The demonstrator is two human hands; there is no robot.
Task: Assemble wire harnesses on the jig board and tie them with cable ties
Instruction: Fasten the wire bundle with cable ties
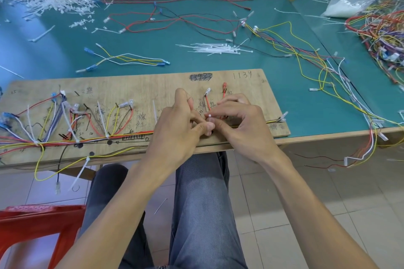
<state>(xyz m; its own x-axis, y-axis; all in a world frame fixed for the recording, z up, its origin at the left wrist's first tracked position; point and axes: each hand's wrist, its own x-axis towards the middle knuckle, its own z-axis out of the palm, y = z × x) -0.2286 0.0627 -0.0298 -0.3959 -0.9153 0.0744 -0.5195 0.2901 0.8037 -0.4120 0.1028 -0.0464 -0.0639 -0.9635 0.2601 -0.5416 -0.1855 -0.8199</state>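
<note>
Tying step: the left hand (175, 120) and right hand (239, 121) each hold a grip pinched on a cable tie (209, 118) over the wires (131, 134) at the board's (153, 81) right part; next, likely, pull it snug.

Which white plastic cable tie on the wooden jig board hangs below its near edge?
The white plastic cable tie on the yellow wire, front left; the others lie on the wooden jig board.

The left hand (177, 120) and right hand (238, 120) are pinching the cable tie (209, 118), hiding most of it. The wire bundle (131, 135) is disappearing under them. The red stool (32, 225) is running off the near left edge, and the wire pile (382, 35) off the far right.
</note>
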